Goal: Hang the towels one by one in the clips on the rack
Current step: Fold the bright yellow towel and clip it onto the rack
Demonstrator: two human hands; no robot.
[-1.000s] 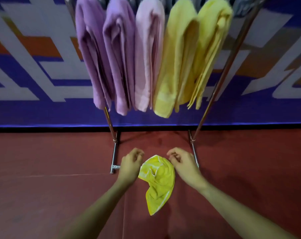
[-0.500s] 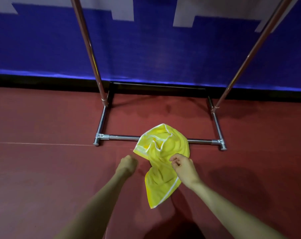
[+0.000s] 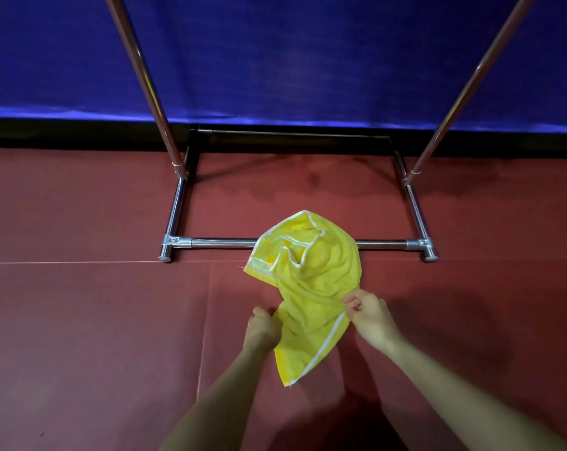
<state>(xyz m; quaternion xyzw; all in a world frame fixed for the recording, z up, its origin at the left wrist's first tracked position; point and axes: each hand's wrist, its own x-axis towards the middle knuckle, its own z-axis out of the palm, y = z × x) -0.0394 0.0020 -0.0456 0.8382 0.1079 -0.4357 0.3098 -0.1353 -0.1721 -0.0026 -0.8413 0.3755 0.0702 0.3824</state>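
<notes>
A towel (image 3: 311, 288) lies on the floor (image 3: 96, 320) across the front bar of the rack (image 3: 217, 243), a hand at either side.

Left hand (image 3: 261, 330) now grips towel (image 3: 311, 288) — view dropped.

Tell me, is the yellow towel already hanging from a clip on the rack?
No, the yellow towel is held low by both hands, in front of the rack's base bar.
</notes>
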